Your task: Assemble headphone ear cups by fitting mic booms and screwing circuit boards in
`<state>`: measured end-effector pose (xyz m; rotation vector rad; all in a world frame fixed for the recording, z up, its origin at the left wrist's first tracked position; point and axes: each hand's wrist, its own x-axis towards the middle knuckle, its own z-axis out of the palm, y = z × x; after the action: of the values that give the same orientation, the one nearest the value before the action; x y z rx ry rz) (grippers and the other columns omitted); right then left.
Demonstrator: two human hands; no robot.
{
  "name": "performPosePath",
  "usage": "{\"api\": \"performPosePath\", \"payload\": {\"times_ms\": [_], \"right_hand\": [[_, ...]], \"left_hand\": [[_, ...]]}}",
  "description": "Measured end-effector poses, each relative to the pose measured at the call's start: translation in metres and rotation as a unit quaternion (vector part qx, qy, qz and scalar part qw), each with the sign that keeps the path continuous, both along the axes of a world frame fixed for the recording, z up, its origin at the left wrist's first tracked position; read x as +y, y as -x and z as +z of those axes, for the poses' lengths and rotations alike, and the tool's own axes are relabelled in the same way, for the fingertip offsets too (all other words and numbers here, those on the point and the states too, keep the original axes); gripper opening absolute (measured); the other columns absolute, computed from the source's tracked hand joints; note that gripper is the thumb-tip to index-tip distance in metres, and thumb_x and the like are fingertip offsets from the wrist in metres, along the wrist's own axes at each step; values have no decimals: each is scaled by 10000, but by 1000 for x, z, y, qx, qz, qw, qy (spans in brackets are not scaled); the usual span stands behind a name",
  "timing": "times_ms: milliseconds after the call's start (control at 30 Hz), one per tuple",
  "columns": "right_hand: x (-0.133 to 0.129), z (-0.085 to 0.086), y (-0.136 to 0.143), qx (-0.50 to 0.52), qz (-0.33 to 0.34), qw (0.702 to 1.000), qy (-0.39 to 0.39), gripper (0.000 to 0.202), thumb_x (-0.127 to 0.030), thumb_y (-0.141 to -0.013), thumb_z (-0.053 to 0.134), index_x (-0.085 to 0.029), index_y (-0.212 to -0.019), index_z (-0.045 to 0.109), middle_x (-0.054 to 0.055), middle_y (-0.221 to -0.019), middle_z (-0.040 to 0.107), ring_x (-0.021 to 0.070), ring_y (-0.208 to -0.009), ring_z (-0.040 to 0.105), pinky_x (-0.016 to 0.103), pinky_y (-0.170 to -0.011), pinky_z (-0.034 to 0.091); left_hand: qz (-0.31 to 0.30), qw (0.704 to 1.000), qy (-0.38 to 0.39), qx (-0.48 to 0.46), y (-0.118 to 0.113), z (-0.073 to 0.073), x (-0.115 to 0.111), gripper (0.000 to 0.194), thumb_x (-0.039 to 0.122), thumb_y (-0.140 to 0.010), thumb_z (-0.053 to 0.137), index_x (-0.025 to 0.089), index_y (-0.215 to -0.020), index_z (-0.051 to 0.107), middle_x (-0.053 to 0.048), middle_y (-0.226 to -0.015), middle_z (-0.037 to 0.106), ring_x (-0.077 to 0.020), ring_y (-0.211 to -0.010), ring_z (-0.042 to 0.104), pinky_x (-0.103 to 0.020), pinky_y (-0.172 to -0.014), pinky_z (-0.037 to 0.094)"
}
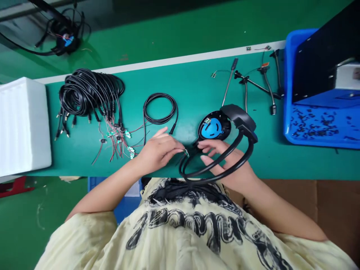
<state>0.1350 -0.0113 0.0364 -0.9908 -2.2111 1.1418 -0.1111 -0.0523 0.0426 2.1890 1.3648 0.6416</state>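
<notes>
My left hand (161, 150) is closed, its thumb and fingertips pinching a small green circuit board (186, 153) with thin wires. A black headset lies in front of me, one ear cup (214, 129) showing a blue speaker disc and the other ear cup (239, 116) turned partly away. Its looped headband (244, 153) crosses over my right hand (229, 161). The fingers of that hand are apart and lightly bent, with the index fingertip at the near rim of the blue-disc cup. A coiled black cable (160, 108) rests just beyond my left hand.
A bundle of black cables (87, 92) with wired boards (119, 137) lies at left, beside a white foam box (25, 125). A screwdriver (230, 80) and headset arm parts (261, 84) lie at back right. A blue tray (289, 131) stands at right, under a black machine (323, 63).
</notes>
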Motion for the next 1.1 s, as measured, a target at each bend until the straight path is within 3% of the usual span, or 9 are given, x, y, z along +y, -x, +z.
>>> {"api": "performPosePath", "payload": {"times_ms": [67, 267, 400, 600, 767, 900, 1100], "right_hand": [[5, 2, 13, 14, -4, 995, 102, 298, -284, -854, 580, -203, -1138, 548, 42, -942, 675, 151, -795, 653, 285, -687, 557], [12, -1, 33, 49, -47, 976, 207, 274, -323, -870, 507, -167, -1075, 598, -7, -701, 576, 107, -598, 541, 245, -568, 459], [12, -5, 32, 93, -64, 951, 286, 308, -369, -836, 579, -156, -1057, 604, -3, -711, 573, 103, -611, 547, 235, -568, 454], [17, -14, 24, 117, -60, 923, 361, 252, -295, -785, 629, -161, -998, 613, 6, -725, 603, 120, -654, 602, 241, -599, 493], [22, -20, 17, 136, -43, 916, 375, 238, -282, -801, 633, -171, -1011, 629, -10, -708, 572, 92, -605, 549, 221, -569, 461], [22, -22, 14, 128, -21, 924, 359, 206, -264, -827, 619, -181, -1014, 633, -9, -733, 577, 85, -633, 546, 213, -601, 460], [20, -18, 17, 105, -17, 950, 295, 172, -262, -879, 554, -194, -1022, 621, -8, -752, 569, 89, -660, 538, 224, -622, 449]], "left_hand": [[-1, 999, -18, 31, -6, 0, 3, 120, 229, -955, 515, 233, -987, 630, 22, -922, 717, -112, -859, 644, -411, -1150, 287], [51, 992, -93, 73, -24, -1, 4, 129, 240, -966, 493, 220, -965, 621, 18, -887, 727, -118, -814, 648, -382, -1077, 369], [63, 984, -152, 67, -30, -8, 3, 98, 192, -944, 528, 211, -971, 621, 16, -914, 733, -116, -826, 655, -378, -1070, 363], [43, 989, -138, 42, -29, -15, 4, 95, 189, -928, 560, 210, -994, 625, -1, -1010, 731, -123, -905, 663, -375, -1081, 345], [58, 995, -85, 4, -27, -11, 8, 79, 260, -942, 563, 213, -977, 617, 0, -963, 737, -117, -895, 680, -323, -1004, 383], [27, 995, -100, 4, -28, -9, 11, 226, 376, -903, 625, 208, -1052, 609, -24, -993, 736, -136, -909, 683, -315, -902, 403], [36, 990, -133, 4, -35, -14, 9, 212, 311, -895, 647, 189, -1062, 604, -22, -945, 732, -131, -854, 675, -295, -792, 418]]}}
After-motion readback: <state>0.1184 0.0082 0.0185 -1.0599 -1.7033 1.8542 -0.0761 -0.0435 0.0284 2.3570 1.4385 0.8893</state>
